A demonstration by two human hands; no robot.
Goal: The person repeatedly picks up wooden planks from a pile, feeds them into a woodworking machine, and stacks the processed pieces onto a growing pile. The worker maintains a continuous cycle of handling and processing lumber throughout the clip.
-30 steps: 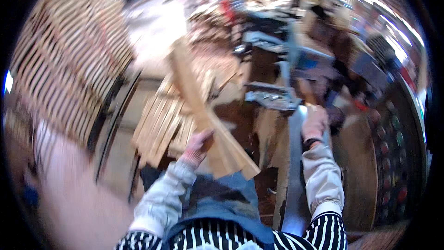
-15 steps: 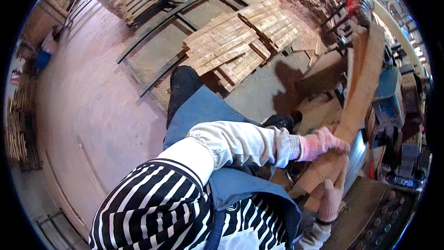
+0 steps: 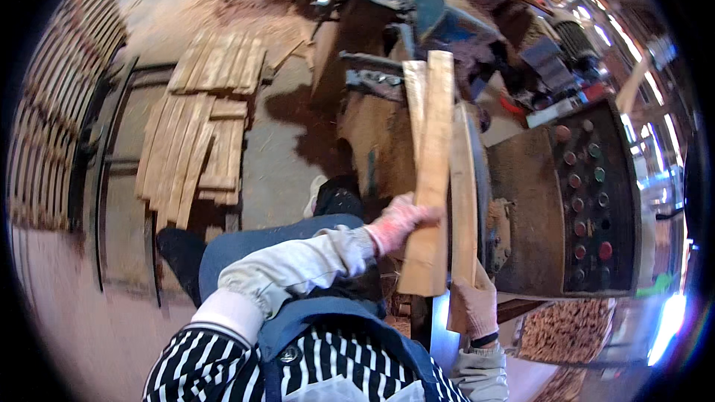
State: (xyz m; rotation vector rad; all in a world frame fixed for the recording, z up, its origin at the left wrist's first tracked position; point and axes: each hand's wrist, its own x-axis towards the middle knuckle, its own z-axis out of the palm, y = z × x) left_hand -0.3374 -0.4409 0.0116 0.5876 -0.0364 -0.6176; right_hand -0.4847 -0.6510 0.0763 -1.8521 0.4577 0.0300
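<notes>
My left hand (image 3: 402,225), in a pinkish work glove, is closed round the side of a wooden plank (image 3: 432,179). A second, lighter plank (image 3: 414,97) shows partly behind it; most of its lower part is hidden. To the right, my gloved right hand (image 3: 477,305) is closed round the near end of another long plank (image 3: 465,193), which stands apart from the left-hand one by a narrow gap. All these planks point away from me, beside a dusty brown machine surface (image 3: 521,231).
A control panel (image 3: 596,201) with several coloured buttons is at the right. Flat planks (image 3: 179,156) lie on a low metal rack at left, beside a tall stack of slats (image 3: 52,126). Machinery (image 3: 439,15) stands ahead; wood chips (image 3: 566,327) lie at lower right.
My view has turned right, bringing the control panel into full sight. The planks, crossed together between both hands before, are now side by side, one at each hand.
</notes>
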